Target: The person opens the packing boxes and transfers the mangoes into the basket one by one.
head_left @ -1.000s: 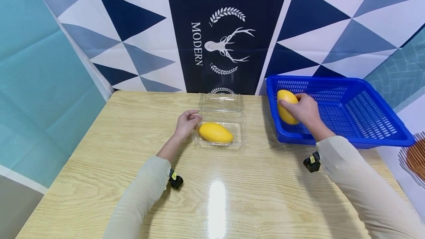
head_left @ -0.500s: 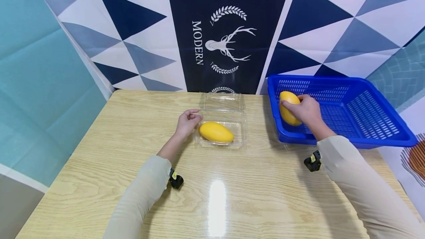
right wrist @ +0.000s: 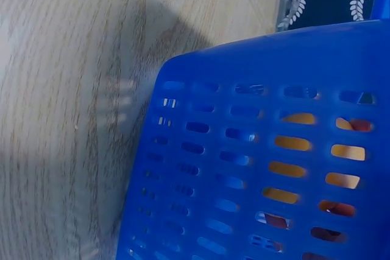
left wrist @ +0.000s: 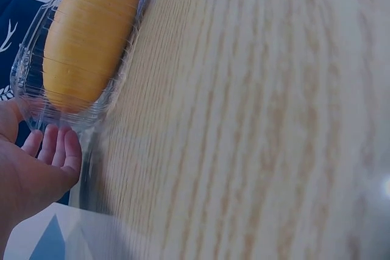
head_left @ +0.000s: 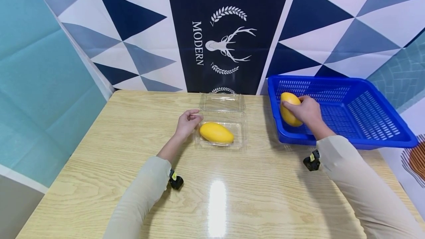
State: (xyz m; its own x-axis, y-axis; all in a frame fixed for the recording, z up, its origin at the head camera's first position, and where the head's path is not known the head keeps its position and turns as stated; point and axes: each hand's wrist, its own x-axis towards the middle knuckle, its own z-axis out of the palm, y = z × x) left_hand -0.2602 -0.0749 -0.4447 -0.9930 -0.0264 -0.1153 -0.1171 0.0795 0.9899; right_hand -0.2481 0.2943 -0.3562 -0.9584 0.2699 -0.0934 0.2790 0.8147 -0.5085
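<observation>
At the left end of a clear plastic clamshell container [head_left: 239, 132], my left hand [head_left: 186, 124] holds its edge between thumb and fingers. A yellow mango [head_left: 216, 132] lies in the container's base, and the lid [head_left: 222, 102] stands open behind it. The left wrist view shows the fingers [left wrist: 61, 145] right at the container's end, close below the mango [left wrist: 91, 35]. Over on the right, my right hand [head_left: 307, 110] grips a second mango [head_left: 289, 110] inside a blue plastic basket [head_left: 335, 141]. In the right wrist view the basket wall [right wrist: 244, 59] mostly hides that hand and its mango [right wrist: 286, 168].
The wooden table [head_left: 259, 194] reaches back to a patterned cloth wall [head_left: 232, 40] with a deer print. The basket sits at the table's back right, its right end extending past the table edge. A teal cloth [head_left: 40, 76] hangs at the left.
The mango in my right hand has shifted slightly right and down within the basket. My left hand and the container stay in place.
</observation>
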